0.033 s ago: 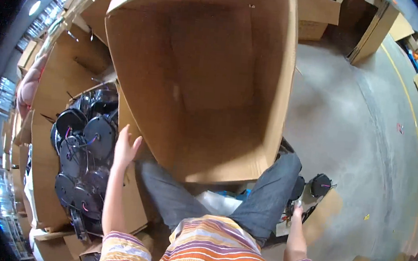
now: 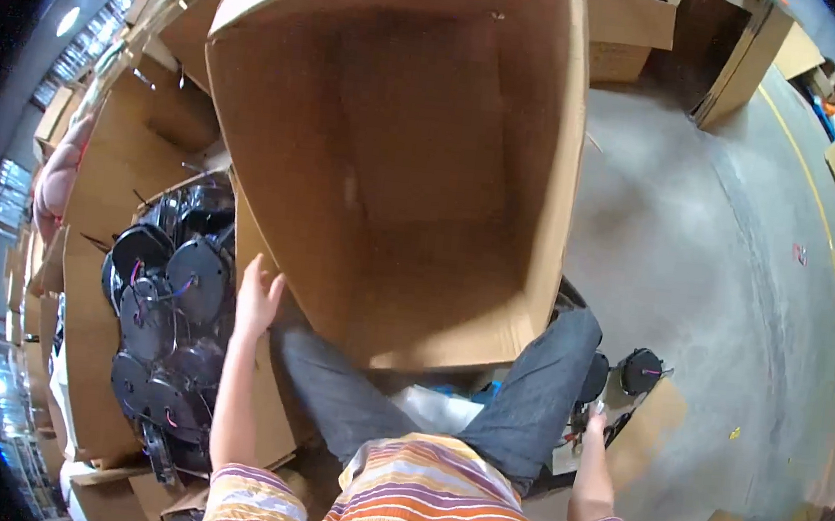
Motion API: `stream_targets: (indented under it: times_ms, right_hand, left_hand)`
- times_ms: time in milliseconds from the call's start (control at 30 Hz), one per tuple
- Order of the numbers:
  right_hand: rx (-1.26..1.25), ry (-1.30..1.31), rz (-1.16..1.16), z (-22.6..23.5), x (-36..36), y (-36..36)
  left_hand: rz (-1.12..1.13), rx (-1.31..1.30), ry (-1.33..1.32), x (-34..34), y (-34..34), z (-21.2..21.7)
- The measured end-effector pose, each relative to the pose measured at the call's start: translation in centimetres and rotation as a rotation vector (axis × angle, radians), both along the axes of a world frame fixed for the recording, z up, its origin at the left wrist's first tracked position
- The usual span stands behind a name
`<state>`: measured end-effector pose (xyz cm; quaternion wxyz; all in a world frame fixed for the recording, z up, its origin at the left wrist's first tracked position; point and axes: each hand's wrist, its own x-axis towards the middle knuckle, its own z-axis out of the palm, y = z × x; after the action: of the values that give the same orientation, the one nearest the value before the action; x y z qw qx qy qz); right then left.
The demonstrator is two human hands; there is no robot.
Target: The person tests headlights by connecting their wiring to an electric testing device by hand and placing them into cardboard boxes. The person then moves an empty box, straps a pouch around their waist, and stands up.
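Pressing open fingers against the big empty box's lower left wall, the left hand steadies it; the right hand's grip cannot be told, low beside black round parts.

A grey concrete floor fills the right of the frame, crossed by a yellow line. Cardboard boxes stand along its top edge, flat cardboard sheets lie lower right
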<state>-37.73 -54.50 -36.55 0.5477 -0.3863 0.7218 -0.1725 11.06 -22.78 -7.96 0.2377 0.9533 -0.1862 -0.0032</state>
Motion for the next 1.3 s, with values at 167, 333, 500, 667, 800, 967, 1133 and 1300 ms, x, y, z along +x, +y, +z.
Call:
stream_targets:
  times_ms: [167, 333, 500, 667, 800, 967, 1133, 1300]
  right_hand:
    - [0.080, -0.027, 0.052, -3.6, 0.8, -0.7]
    - [-0.251, 0.255, 0.244, -7.8, -7.1, -4.3]
    - [-0.923, 0.241, 0.344, 14.3, 9.7, -5.1]
    - [-1.089, -0.143, 0.751, 23.9, 24.4, -2.8]
    - [-1.121, 0.080, 0.818, 23.2, 32.7, -6.3]
    - [-1.066, 0.191, 0.842, 22.9, 41.3, -12.6]
    - [-0.861, 0.271, 0.958, 19.8, 48.5, -18.9]
    - [-0.787, 0.003, 1.028, 20.1, 54.8, -24.2]
  left_hand:
    - [-0.014, -0.199, -0.049, 2.8, 1.4, -7.3]
    - [0.039, -0.390, -0.160, 3.4, -4.3, -8.4]
    - [0.158, -0.391, -0.300, 5.6, -5.4, -6.6]
    - [0.051, -0.260, -0.282, 11.0, -6.5, -4.8]
    - [0.091, -0.188, -0.191, 15.9, -8.0, -5.1]
    - [0.106, -0.115, -0.080, 19.8, -10.5, -6.1]
    - [0.159, -0.094, 0.090, 26.1, -12.9, -6.1]
    - [0.063, 0.014, 0.206, 33.7, -16.9, -5.2]
